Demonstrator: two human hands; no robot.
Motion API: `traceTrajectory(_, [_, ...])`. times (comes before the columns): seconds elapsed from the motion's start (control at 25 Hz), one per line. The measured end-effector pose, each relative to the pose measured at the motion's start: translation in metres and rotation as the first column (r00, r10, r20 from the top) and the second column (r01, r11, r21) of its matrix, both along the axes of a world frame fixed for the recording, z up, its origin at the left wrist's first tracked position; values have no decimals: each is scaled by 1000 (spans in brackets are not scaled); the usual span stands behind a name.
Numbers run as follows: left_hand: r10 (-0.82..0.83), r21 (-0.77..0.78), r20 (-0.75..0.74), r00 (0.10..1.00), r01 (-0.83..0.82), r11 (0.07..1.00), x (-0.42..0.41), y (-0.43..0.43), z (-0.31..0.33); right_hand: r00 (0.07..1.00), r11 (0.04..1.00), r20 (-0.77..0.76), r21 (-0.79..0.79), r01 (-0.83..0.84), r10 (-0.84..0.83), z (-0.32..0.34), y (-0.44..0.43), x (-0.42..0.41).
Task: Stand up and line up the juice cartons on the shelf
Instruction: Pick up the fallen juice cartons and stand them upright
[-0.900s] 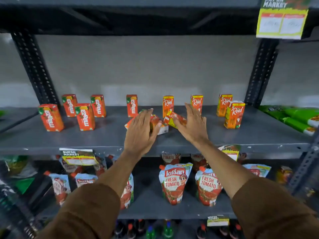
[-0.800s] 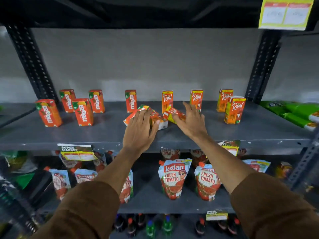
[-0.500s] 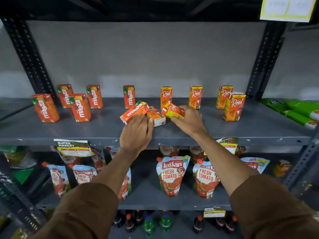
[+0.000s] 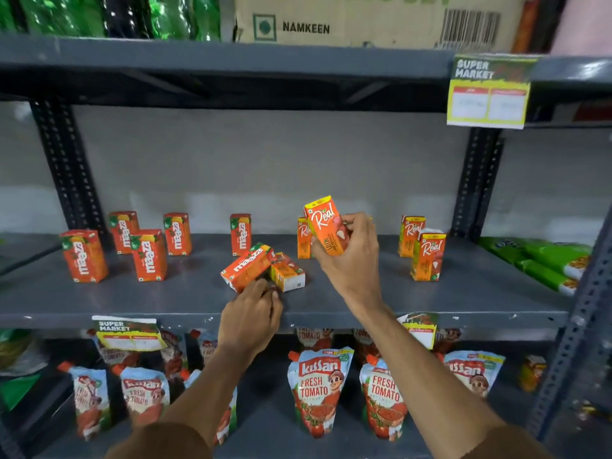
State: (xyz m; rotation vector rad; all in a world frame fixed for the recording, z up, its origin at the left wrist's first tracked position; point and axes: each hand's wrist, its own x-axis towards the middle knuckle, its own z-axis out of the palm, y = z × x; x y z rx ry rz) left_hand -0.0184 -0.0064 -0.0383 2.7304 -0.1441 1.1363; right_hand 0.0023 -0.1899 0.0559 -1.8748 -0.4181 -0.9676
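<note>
My right hand point(image 4: 352, 263) grips an orange Real carton point(image 4: 326, 225) and holds it almost upright above the grey shelf point(image 4: 165, 301). A Maaza carton point(image 4: 247, 268) lies on its side mid-shelf, with a second fallen carton point(image 4: 287, 273) against its right. My left hand point(image 4: 250, 314) sits at the shelf's front, fingers curled against the near end of the lying Maaza carton; I cannot see whether it grips it. Several Maaza cartons point(image 4: 148, 255) stand to the left. Real cartons stand behind my right hand point(image 4: 302, 240) and to the right point(image 4: 427, 258).
Green packets point(image 4: 543, 260) lie at the shelf's right end beside a black upright point(image 4: 477, 180). Price tags point(image 4: 488, 94) hang from the shelf above, which carries a Namkeen box point(image 4: 364, 21). Ketchup pouches point(image 4: 318, 389) fill the shelf below.
My right hand has picked one fallen Real carton off the shelf and raised it nearly upright. My left hand has drawn back toward the front edge and curled its fingers. The view has tilted up.
</note>
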Motion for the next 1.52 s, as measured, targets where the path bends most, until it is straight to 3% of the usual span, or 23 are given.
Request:
traceTrajectory(0.24, [39, 22, -15, 999, -38, 999, 4, -2, 2, 950, 988, 310, 153, -12, -37, 41, -3, -43])
traceTrajectory(0.48, [24, 24, 27, 999, -24, 999, 2, -4, 5, 941, 984, 337, 175, -28, -33, 50, -6, -53])
traceTrajectory(0.64, [17, 9, 46, 999, -18, 1000, 1, -6, 5, 962, 988, 271, 155, -13, -30, 37, -9, -39])
traceTrajectory(0.84, [39, 14, 45, 998, -40, 999, 2, -6, 6, 993, 990, 72, 112, 83, -91, 6, -25, -8])
traceTrajectory(1.12, [55, 24, 64, 996, -57, 998, 5, -4, 3, 951, 965, -192, 58, 256, -241, -26, -48, 32])
traceTrajectory(1.52, [50, 40, 69, 996, -53, 998, 10, -3, -2, 927, 961, -286, 59, 271, -244, -49, -52, 56])
